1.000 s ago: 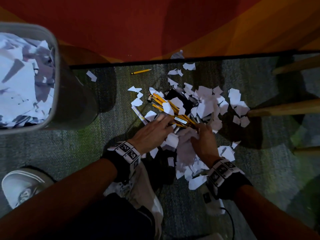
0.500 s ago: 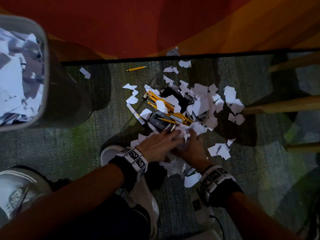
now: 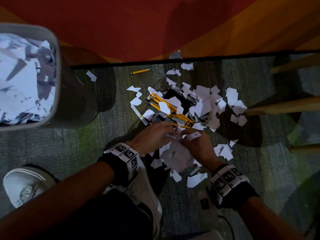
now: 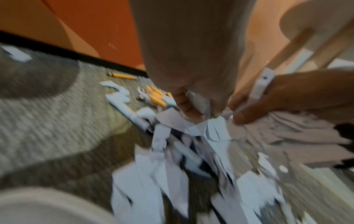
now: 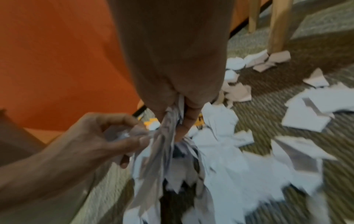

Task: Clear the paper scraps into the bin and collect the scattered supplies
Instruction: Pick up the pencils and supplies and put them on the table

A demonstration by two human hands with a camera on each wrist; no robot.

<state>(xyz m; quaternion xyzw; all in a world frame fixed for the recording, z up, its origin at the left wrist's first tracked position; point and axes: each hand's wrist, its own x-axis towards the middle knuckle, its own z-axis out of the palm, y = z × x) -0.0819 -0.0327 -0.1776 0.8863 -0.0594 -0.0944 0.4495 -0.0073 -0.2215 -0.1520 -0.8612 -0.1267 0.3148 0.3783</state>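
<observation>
A bundle of paper scraps (image 3: pixel 174 153) was being gathered at lower centre of the head view, pinched between the left hand (image 3: pixel 152 135) and the right hand (image 3: pixel 197 144), the fingers (image 5: pixel 189 115) of both curled round the torn white pieces. The step was probably best done by squeezing the bundle tight from both sides, so that loose edges would not be shed on the way to the bin (image 3: pixel 57 66) at upper left. More scraps were strewn over the carpet (image 3: pixel 52 149), mixed with yellow pencils (image 3: pixel 166 108) just above the hands.
</observation>
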